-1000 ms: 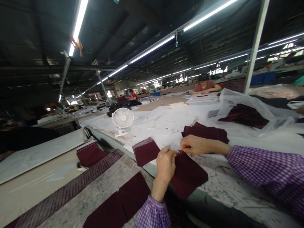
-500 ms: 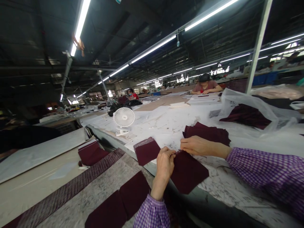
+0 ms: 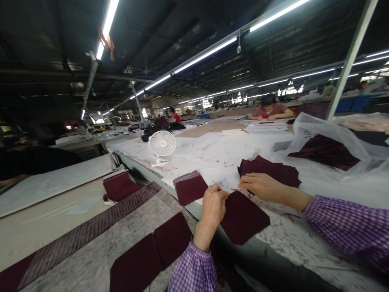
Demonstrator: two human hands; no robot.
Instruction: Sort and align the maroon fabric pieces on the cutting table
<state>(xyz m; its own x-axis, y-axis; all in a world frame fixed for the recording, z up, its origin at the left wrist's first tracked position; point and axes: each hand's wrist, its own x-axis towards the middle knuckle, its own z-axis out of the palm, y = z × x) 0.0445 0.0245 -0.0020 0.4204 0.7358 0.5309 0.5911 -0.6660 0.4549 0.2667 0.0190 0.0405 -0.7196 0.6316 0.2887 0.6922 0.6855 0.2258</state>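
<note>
My left hand (image 3: 213, 209) pinches the upper left corner of a dark maroon fabric piece (image 3: 245, 219), which has cut corners and hangs partly over the table edge. My right hand (image 3: 261, 187) is just beyond the piece's far edge, in front of a maroon fabric stack (image 3: 269, 169). Its fingers are pressed together, and whatever they hold, if anything, is hidden. Left of my left hand lies another maroon piece (image 3: 193, 190) with a whitish strip along its far edge.
A white fan (image 3: 162, 144) stands on the white-covered table (image 3: 209, 152). A clear plastic bag (image 3: 306, 125) with maroon fabric is at right. On the lower left surface lie two maroon panels (image 3: 136, 263), a patterned strip (image 3: 91, 231) and a small stack (image 3: 120, 185). A person (image 3: 269, 109) works across the table.
My right hand has drawn slightly right, away from the fabric edge it was touching beside my left hand. My left hand keeps its pinch. The whole view has shifted slightly.
</note>
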